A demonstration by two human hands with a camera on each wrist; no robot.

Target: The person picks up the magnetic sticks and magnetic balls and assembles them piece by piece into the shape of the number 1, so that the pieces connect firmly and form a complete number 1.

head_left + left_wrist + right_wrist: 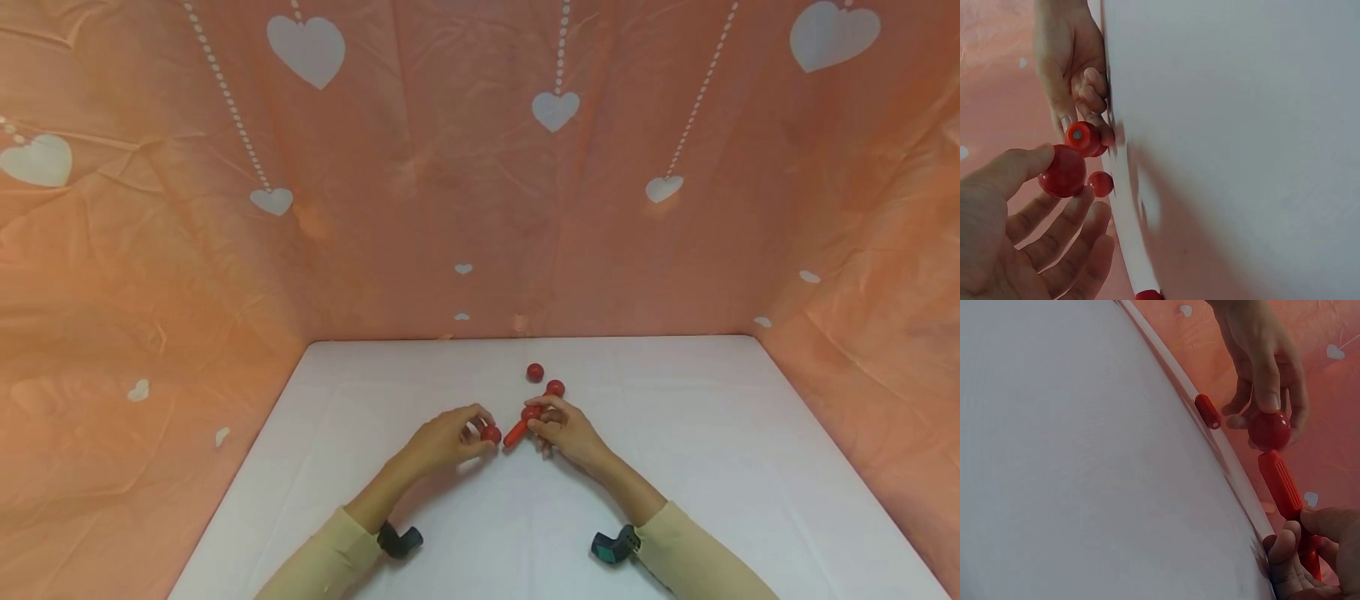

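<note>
My left hand (446, 437) pinches a glossy red ball (491, 434) between thumb and fingertips, its other fingers spread below. My right hand (576, 435) holds a joined red piece by a ball (530, 413) in its middle. One ribbed red rod (1280, 485) runs from that ball toward the left hand's ball. A grey dot shows in the rod's end (1077, 134) in the left wrist view. Rod end and ball are very close; I cannot tell if they touch. Beyond the right fingers, another ball (555, 388) sits at the piece's far end.
A loose red ball (535, 372) lies on the white table (660, 400) behind the hands. A separate red rod (1208, 411) lies near the left hand in the right wrist view. Orange cloth (480, 208) with white hearts stands around the table's back and sides.
</note>
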